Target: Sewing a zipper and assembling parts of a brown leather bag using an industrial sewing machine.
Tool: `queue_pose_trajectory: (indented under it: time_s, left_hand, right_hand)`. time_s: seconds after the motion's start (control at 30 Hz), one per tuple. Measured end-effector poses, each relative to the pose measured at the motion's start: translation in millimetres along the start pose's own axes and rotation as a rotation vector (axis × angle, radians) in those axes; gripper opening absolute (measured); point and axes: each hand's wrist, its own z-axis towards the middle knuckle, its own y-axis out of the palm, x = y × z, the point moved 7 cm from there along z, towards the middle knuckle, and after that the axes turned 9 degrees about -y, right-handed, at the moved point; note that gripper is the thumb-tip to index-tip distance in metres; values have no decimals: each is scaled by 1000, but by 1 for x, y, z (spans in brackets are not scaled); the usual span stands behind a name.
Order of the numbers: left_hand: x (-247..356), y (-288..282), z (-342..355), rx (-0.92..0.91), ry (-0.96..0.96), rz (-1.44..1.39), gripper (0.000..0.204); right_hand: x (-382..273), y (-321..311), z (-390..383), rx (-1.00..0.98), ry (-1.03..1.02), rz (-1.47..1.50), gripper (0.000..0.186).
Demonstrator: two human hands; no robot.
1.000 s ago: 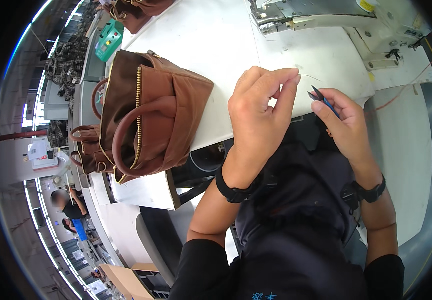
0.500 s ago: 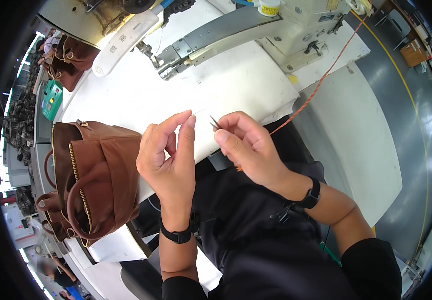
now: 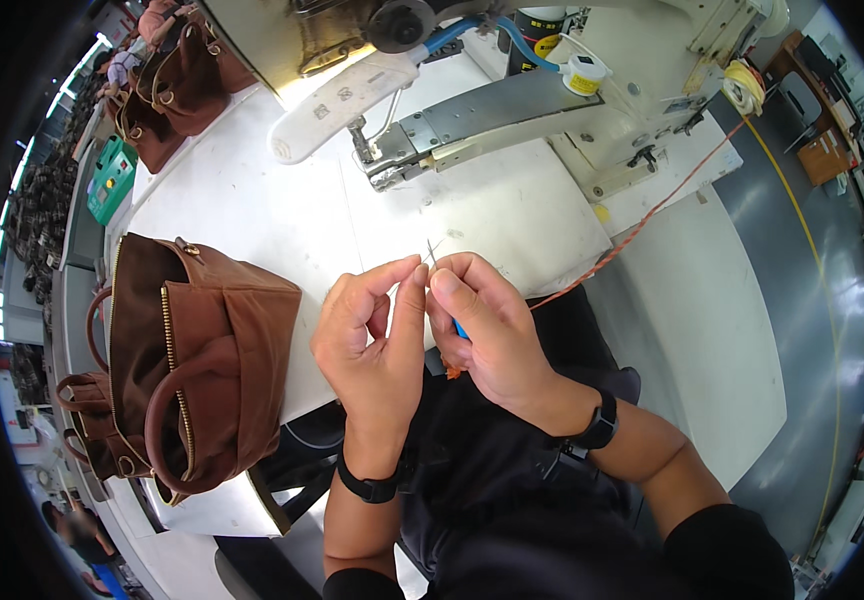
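My left hand (image 3: 372, 335) is closed, thumb and forefinger pinched together around what looks like a thin pale thread, hardly visible now. Close beside it, my right hand (image 3: 492, 335) grips small thread snips (image 3: 431, 254), their narrow metal tips pointing up past the fingertips. A bit of blue handle shows under the right fingers; the rest is hidden in the palm. An orange tuft hangs below that hand. Both hands are over the near edge of the white worktable (image 3: 282, 210). To their left stands a brown leather handbag (image 3: 237, 370), its zipper open and handles drooping.
A sewing machine with a long arm (image 3: 492, 125) stands behind my hands. An orange twisted cord (image 3: 642, 225) runs from a cone at upper right toward my lap. More brown bags (image 3: 187, 85) and a green box (image 3: 112, 180) are at far left. Other people are in the background.
My hands have come together, so the snips' tips now sit right at the left fingertips. The view has shifted, showing more of the machine.
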Motion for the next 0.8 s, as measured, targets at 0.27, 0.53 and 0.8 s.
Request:
queue_pose_trajectory:
  time_s: [0.27,0.53,0.8]
  left_hand:
    - [-5,-3,4,-24,-11,21,12]
    - [-8,-7,5,-29,21,19,13]
    - [-10,-5,4,-40,19,21,12]
  right_hand:
    - [6,0,7,11,1,13,23]
    - [14,0,12,-18,36,41,21]
    - [13,-5,15,46,5,13,21]
